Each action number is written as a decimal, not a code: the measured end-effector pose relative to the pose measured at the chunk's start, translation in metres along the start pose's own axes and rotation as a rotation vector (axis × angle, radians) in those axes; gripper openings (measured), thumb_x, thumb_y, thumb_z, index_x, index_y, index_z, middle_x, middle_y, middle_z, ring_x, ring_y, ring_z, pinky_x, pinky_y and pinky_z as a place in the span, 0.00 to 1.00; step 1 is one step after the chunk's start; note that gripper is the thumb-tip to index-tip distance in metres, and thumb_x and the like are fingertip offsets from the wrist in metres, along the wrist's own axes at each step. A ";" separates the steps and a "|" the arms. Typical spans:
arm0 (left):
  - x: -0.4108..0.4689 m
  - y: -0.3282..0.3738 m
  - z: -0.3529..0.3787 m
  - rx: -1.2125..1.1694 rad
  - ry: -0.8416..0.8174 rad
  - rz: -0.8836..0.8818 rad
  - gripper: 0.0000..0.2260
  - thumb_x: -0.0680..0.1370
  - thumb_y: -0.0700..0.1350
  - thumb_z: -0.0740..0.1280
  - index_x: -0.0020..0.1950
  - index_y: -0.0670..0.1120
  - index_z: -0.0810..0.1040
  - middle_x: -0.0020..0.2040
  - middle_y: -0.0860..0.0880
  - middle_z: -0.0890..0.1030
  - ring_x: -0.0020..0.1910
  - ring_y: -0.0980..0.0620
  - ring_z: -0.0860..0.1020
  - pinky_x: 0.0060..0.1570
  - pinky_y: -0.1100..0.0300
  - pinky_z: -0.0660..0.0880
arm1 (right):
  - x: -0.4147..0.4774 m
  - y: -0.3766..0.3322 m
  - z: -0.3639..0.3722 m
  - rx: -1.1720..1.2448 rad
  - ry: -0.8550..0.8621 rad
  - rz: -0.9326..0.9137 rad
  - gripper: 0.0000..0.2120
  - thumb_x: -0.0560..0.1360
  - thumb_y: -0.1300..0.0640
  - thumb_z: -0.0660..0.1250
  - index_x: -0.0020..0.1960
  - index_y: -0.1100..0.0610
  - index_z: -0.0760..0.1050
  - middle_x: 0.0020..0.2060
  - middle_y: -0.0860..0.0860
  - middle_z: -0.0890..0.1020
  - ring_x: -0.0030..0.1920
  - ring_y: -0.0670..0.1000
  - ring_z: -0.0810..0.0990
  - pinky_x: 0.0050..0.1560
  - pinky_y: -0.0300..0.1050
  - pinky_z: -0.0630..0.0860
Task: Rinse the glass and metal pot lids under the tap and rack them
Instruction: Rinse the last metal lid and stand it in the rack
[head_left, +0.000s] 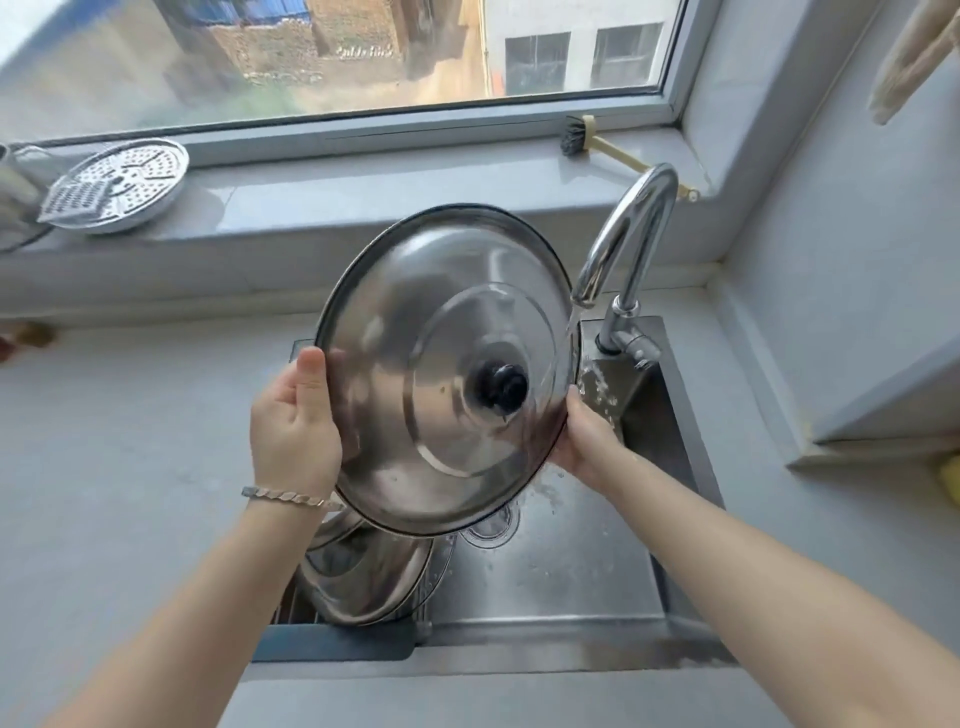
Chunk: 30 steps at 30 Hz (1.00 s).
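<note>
Two lids (363, 582) seem already racked below-left of the tap (623, 234). The left hand (293, 426) and right hand (582, 441) grip the metal lid (415, 338) by its rim under the tap's stream; racking it remains.

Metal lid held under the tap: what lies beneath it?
Beneath the held metal lid, racked lids lean in the rack at the sink's left, and part of the drain shows. The rack's far end is covered.
</note>
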<state>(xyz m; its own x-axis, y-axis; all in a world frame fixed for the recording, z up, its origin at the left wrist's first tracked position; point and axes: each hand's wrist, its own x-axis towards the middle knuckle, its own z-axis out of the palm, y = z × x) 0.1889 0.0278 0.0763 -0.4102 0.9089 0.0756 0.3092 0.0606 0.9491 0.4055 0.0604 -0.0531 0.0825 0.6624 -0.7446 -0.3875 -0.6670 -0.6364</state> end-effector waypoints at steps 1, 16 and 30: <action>-0.001 -0.001 0.000 0.022 0.000 0.035 0.20 0.81 0.51 0.55 0.32 0.44 0.71 0.20 0.48 0.68 0.16 0.54 0.64 0.19 0.64 0.65 | -0.001 -0.002 -0.002 -0.098 0.023 -0.013 0.24 0.80 0.43 0.51 0.64 0.58 0.71 0.52 0.55 0.81 0.51 0.55 0.80 0.54 0.52 0.78; -0.003 0.042 0.150 0.321 -0.519 -0.358 0.08 0.74 0.38 0.60 0.34 0.40 0.68 0.36 0.42 0.77 0.38 0.42 0.80 0.38 0.52 0.80 | 0.002 -0.014 -0.099 -0.742 0.159 -0.155 0.11 0.76 0.63 0.58 0.55 0.65 0.75 0.40 0.54 0.80 0.37 0.51 0.75 0.42 0.46 0.72; -0.022 0.055 0.132 0.018 -0.526 -0.595 0.08 0.76 0.34 0.60 0.54 0.34 0.70 0.32 0.43 0.75 0.20 0.51 0.79 0.25 0.55 0.80 | 0.013 -0.073 -0.048 -0.269 0.177 -0.325 0.17 0.75 0.71 0.55 0.61 0.64 0.73 0.50 0.55 0.75 0.47 0.52 0.74 0.64 0.56 0.71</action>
<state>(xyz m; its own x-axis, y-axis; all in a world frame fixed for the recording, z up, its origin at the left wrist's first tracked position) 0.3280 0.0657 0.0862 -0.0527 0.7972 -0.6014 0.1811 0.5999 0.7793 0.4792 0.1013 -0.0264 0.3248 0.7994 -0.5055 -0.0652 -0.5143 -0.8552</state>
